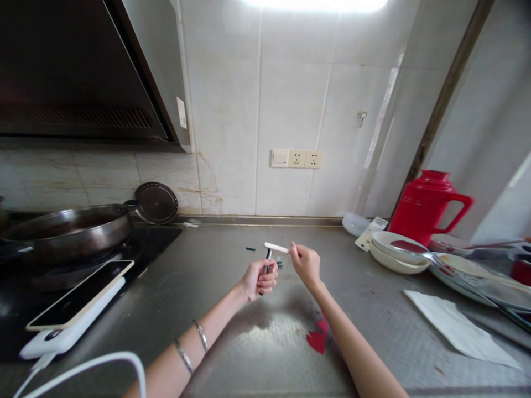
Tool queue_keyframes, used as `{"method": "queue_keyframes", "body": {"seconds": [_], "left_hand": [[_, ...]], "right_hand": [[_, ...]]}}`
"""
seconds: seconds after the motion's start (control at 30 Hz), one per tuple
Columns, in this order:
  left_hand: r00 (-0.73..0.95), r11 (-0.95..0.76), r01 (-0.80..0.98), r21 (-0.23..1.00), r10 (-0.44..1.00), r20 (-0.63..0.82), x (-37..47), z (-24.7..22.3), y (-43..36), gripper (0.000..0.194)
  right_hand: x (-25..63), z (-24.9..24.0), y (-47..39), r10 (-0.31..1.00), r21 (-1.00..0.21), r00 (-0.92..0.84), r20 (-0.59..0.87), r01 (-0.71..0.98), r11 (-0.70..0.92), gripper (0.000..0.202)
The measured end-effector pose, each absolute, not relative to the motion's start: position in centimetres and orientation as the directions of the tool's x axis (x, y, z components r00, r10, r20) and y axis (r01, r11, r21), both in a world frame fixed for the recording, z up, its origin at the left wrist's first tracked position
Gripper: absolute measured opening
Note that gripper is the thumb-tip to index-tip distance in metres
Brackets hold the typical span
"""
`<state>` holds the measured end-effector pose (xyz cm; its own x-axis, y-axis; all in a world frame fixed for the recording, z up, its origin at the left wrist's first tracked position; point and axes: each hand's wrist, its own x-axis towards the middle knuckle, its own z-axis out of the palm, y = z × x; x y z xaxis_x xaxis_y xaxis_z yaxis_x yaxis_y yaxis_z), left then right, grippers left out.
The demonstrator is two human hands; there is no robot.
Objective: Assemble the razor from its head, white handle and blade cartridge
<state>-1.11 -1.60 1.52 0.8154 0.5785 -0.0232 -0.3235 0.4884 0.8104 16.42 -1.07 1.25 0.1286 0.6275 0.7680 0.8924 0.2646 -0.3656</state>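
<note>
My left hand (260,279) is closed around the dark handle of a small razor-like tool (268,255), held upright with its head at the top. From the right, my right hand (305,262) grips one end of a white stick (276,247). The stick's free end points left, right by the tool's head; whether they touch is hard to tell. Small dark pieces (250,249) lie on the metal counter (215,276) behind my left hand, and a few more lie between the hands.
A pan (70,232) stands on the stove at left, with a phone (81,296) on a white power bank (74,323) before it. At right are a red thermos (423,207), bowls (398,262), plates and a white tissue (460,326). A red scrap (317,336) lies in front.
</note>
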Motion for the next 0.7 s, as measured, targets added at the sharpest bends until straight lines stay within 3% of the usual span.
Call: {"method": "queue_keyframes", "body": {"seconds": [0.2, 0.33, 0.53, 0.7], "left_hand": [[0.777, 0.423, -0.331, 0.844, 0.629, -0.010, -0.9, 1.9, -1.9, 0.024], [0.561, 0.176, -0.337, 0.925, 0.826, 0.048, -0.6, 1.6, -1.3, 0.029], [0.217, -0.216, -0.016, 0.976, 0.952, 0.214, -0.5, 0.0, 0.3, 0.042], [0.115, -0.331, 0.155, 0.931, 0.942, 0.315, -0.8, -0.2, 0.4, 0.049]], "right_hand": [[18.1, 0.4, -0.3, 0.662, -0.421, 0.172, 0.729, 0.876, 0.236, 0.053], [18.0, 0.7, -0.1, 0.714, -0.584, 0.276, 0.644, 0.779, 0.226, 0.055], [15.0, 3.4, -2.5, 0.882, -0.853, 0.228, 0.413, 0.437, 0.287, 0.060], [12.1, 4.0, -7.6, 0.977, -0.979, 0.066, 0.202, -0.005, 0.202, 0.052]]}}
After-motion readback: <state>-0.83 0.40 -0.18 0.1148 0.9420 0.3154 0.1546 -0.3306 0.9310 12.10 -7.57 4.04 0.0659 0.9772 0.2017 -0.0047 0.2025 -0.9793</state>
